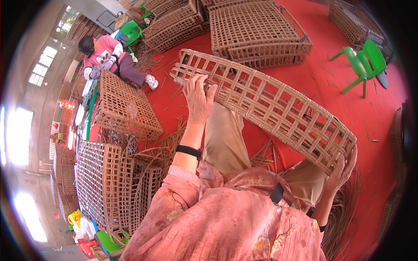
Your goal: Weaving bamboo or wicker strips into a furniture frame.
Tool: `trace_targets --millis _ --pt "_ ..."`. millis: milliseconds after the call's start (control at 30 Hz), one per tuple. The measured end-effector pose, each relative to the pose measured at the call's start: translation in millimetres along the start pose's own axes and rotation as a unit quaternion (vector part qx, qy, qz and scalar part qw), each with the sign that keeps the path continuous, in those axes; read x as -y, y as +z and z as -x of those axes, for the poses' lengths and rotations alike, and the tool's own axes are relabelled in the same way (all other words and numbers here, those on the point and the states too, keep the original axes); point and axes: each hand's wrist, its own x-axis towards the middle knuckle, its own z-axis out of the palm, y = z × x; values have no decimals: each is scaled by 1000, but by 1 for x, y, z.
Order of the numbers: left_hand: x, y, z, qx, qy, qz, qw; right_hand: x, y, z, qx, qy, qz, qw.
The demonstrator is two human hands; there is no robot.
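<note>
The woven basket (pixel 269 116) lies toward two o'clock. Our right hand (pixel 342 170), near four, grips its end; our left hand (pixel 199 99), near twelve, touches its lower edge, though we cannot tell whether it grips. Were that hold loose, the left end could swing down toward the red floor (pixel 331 98).

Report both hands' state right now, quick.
Left hand: holding the woven basket near its left end, fingers bent.
Right hand: holding the same basket at its right end corner.
</note>
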Motion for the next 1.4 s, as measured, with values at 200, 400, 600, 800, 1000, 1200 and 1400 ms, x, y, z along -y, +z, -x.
trace_targets --millis 200,400,600,800,1000,1200,1400 --pt "28 -3 -16 32 -20 67 997 0 0 1 -9 0 -3 1000" --pt "52 -12 -21 18 11 -26 999 -6 -1 1 -14 -12 11 1000" --pt "69 -6 -38 25 -41 61 997 -5 3 0 -16 -16 -10 1000" --pt "90 -15 -88 -17 -64 43 997 -13 -2 1 -15 -19 -21 999" --pt "118 15 -131 31 16 -41 999 -7 -1 4 -13 2 -28 1000" --pt "147 31 -159 157 -101 -2 982 -17 -2 3 -12 10 -39 999" --pt "127 23 -150 94 -38 -125 987 -14 1 2 -10 8 -49 999"
